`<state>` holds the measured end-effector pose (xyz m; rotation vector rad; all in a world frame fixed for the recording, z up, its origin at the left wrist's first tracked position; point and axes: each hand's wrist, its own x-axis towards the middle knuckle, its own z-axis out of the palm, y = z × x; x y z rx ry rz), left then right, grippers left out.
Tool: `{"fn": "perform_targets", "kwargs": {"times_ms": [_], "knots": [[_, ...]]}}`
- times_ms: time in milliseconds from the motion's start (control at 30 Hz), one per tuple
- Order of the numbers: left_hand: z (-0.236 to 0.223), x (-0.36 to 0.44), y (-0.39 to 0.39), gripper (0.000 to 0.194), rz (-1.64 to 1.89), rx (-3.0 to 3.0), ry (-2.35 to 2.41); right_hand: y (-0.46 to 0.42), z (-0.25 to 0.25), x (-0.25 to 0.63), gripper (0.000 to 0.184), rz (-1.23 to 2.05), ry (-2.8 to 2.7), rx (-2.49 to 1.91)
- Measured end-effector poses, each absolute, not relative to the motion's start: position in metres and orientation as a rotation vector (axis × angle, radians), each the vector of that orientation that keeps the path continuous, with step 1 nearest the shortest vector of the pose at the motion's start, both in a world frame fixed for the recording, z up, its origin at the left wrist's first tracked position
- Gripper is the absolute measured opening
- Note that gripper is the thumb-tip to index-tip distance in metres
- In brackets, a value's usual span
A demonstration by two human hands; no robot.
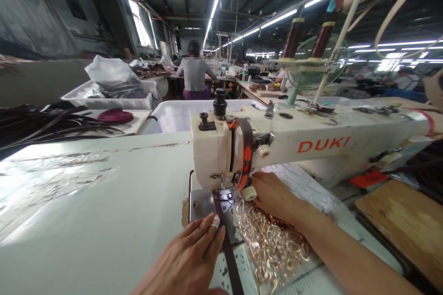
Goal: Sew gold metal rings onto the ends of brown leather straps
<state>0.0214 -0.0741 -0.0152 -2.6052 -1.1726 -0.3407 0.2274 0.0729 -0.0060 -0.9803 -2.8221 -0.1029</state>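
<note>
A cream sewing machine [311,143] marked DUKI stands on the pale worktable [86,203]. A dark narrow strap [230,253] runs toward me from under its needle foot [224,193]. My left hand [188,258] lies flat with fingers stretched out, pressing beside the strap's left edge; one fingertip is taped. My right hand [273,193] reaches under the machine arm, fingers curled near a small white knob [249,193]; what they hold is hidden. A heap of gold metal buckles [273,244] lies between my arms.
Dark straps [44,124] pile up at far left. White bins [110,97] and a tub [173,115] stand behind the table. A green fan [311,69] and thread spools [294,37] sit behind the machine. A wooden board [404,221] lies right. A person sits ahead [195,76].
</note>
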Motion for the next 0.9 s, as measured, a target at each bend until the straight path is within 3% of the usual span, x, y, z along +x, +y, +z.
{"fn": "perform_targets", "kwargs": {"times_ms": [233,567,733,900], "knots": [[-0.037,0.016,-0.055,0.055,-0.701,-2.646,-1.342,0.072,-0.003,0.226,0.026,-0.078,-2.835,-1.003],[-0.026,0.005,-0.035,0.025,-0.82,-2.79,-1.382,0.07,0.002,0.226,0.029,-0.015,-2.85,-1.03],[-0.027,-0.004,-0.023,0.019,-0.891,-2.758,-1.369,0.07,0.002,0.227,0.027,0.06,-2.843,-1.011],[-0.028,-0.01,-0.014,0.025,-0.848,-2.722,-1.453,0.068,0.004,0.225,0.028,0.046,-2.848,-1.061]]}}
